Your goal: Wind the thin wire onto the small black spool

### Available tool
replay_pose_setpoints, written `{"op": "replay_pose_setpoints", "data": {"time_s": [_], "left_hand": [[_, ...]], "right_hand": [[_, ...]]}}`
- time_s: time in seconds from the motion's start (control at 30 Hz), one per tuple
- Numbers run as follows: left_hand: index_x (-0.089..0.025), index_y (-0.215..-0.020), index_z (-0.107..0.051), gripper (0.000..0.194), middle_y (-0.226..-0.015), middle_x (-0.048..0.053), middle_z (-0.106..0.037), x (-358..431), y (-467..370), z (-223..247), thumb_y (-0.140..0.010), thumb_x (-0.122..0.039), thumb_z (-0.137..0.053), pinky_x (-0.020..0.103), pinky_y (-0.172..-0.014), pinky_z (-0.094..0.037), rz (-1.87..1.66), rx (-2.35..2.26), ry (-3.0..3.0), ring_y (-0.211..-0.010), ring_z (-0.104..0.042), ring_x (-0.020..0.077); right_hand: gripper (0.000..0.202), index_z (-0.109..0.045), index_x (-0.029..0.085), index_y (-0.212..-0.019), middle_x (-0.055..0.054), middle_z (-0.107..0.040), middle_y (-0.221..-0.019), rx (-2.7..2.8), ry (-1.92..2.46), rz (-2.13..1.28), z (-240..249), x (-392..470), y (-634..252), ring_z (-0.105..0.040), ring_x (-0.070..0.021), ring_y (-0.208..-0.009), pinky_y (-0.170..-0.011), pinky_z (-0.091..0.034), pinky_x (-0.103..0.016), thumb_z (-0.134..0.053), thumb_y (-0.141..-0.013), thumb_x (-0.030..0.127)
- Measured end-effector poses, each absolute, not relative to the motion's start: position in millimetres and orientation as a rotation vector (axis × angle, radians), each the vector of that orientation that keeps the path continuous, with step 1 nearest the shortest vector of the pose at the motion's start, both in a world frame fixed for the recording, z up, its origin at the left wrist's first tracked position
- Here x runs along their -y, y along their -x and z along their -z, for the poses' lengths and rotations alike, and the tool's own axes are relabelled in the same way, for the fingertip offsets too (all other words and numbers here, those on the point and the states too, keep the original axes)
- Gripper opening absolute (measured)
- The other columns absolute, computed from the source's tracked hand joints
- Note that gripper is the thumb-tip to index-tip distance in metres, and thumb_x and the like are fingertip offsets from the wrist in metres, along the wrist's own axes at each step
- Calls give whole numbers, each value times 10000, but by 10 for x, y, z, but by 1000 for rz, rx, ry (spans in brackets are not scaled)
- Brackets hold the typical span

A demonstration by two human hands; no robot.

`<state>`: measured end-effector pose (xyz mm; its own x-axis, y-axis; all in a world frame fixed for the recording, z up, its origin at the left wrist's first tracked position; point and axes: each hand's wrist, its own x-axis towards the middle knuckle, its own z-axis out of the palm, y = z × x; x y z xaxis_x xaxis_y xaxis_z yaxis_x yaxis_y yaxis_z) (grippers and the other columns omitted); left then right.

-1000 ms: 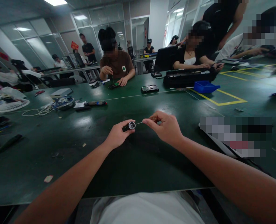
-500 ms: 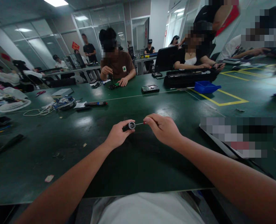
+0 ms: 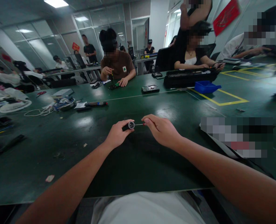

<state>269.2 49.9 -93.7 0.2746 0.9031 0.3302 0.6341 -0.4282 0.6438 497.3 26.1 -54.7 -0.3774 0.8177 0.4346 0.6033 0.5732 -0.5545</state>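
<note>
Above the green table (image 3: pixel 138 168), my left hand (image 3: pixel 117 134) is closed round a small black cylindrical part (image 3: pixel 131 125) with a silvery round end. My right hand (image 3: pixel 162 130) pinches the red handle of a thin screwdriver (image 3: pixel 140 124). Its metal shaft points left and reaches the round end of the part; whether the tip touches inside is too small to tell. Most of the handle is hidden by my right fingers.
Beyond my hands lie an open device (image 3: pixel 150 89), a long black case (image 3: pixel 190 77) and a blue tray (image 3: pixel 207 87). A cordless tool (image 3: pixel 96 104) and cables (image 3: pixel 64 104) are back left. A person (image 3: pixel 118 62) works opposite. A pixelated sheet (image 3: pixel 236 137) lies right.
My right fingers have shifted slightly round the screwdriver handle. The left hand and the part have hardly moved. In the background, the standing person at the right has moved left.
</note>
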Motion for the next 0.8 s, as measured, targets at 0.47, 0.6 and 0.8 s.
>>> {"op": "replay_pose_setpoints", "data": {"time_s": [0.47, 0.6, 0.8], "left_hand": [[-292, -1249, -664, 383, -1243, 25, -686, -471, -2694, 871, -868, -262, -696, 493, -1129, -369, -903, -1396, -2231, -1168, -606, 247], [-302, -1249, -656, 374, -1213, 21, -696, -453, -2719, 831, -878, -267, -690, 540, -1137, -331, -859, -1402, -2280, -1143, -604, 251], [-308, -1260, -642, 394, -1246, 22, -686, -462, -2723, 828, -871, -297, -705, 575, -1178, -240, -834, -1418, -2283, -1195, -592, 253]], "right_hand": [[251, -606, 200, -894, -26, -645, -806, 1295, 942, -1185, 720, -508, -4945, -629, -167, -729, -755, -539, -374, -618, -872, 450], [294, -589, 201, -835, 2, -603, -739, 1069, 918, -1362, 780, -584, -4955, -588, -134, -654, -697, -554, -342, -663, -836, 485], [241, -602, 211, -910, -13, -655, -792, 1357, 948, -1021, 763, -532, -4965, -645, -163, -715, -729, -545, -358, -602, -901, 452]]}}
